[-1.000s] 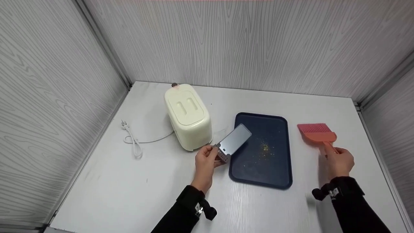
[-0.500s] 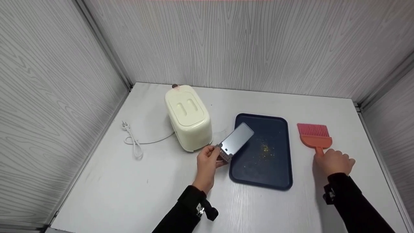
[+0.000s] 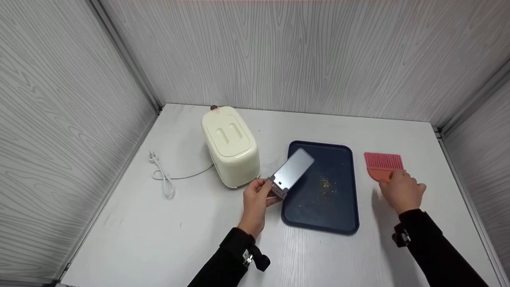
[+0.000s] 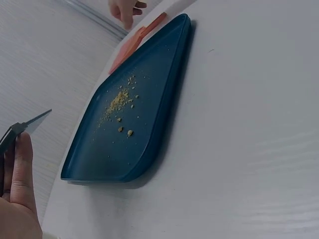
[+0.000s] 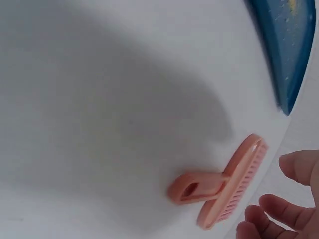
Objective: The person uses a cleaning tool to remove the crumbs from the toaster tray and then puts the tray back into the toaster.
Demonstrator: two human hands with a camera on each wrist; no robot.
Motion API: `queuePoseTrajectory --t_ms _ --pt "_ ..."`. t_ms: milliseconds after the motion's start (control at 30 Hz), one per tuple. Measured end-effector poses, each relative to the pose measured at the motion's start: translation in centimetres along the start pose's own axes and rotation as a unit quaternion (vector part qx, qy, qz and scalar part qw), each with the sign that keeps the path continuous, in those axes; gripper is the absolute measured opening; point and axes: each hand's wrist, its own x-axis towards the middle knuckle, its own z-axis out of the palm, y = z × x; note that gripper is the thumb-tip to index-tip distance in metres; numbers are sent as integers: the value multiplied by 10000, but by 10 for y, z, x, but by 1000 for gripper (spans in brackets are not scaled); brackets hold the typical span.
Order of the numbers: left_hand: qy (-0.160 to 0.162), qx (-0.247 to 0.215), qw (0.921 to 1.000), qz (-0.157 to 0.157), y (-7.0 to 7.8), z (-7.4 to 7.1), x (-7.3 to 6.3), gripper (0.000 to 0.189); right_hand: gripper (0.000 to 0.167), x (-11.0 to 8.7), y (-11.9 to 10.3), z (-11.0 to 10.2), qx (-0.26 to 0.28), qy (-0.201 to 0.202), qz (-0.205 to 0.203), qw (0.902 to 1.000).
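Note:
My left hand (image 3: 255, 197) grips the grey end of a toaster's crumb tray (image 3: 294, 169), thumb on top. Its shiny flat plate slants over the left edge of a dark blue serving tray (image 3: 310, 217). Yellowish crumbs (image 4: 119, 102) lie scattered on that serving tray. To its right, an orange-pink brush (image 3: 383, 161) with a short handle lies on the table. Above the brush is my right hand (image 3: 402, 193), its fingers parted and holding nothing. In the right wrist view the fingers are apart from the brush (image 5: 232, 181), whose handle shows whole.
A cream toaster (image 3: 233, 147) stands left of the serving tray, close to my left hand. Its white cord runs left to a bundled length and plug (image 3: 163, 175) on the white table (image 3: 159, 239). Wood-patterned panels (image 3: 279, 56) close in the back and sides.
My right hand has let go of the brush handle and moved up and left over the brush. The brush has turned and now lies flat. My left hand with the crumb tray has barely shifted.

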Motion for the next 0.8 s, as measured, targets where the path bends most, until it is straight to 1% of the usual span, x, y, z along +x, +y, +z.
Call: queuePoseTrajectory --t_ms 133,267,367,467,567,633,800 --pt "10 -94 9999 -50 -1 6 1 19 30 -3 -34 -2 670 -207 -345 9969" --pt "-13 -145 9999 -35 -2 11 2 22 28 -14 -68 0 1200 -591 -747 9882" --pt "-19 -171 9999 -2 -1 15 2 24 23 -25 -92 6 1544 -854 -1091 9782" --pt "-49 -194 9998 29 0 18 1 24 18 -36 -112 12 1966 -1133 -1358 9644" --pt "-68 -210 9997 41 2 20 0 22 17 -46 -128 18 2402 -1489 -1402 9489" --pt "-72 -212 9997 37 3 21 -1 21 18 -51 -137 21 2590 -1622 -1388 9420" --pt "-101 -229 9997 54 2 24 -1 21 22 -58 -152 28 2837 -1706 -1312 9345"
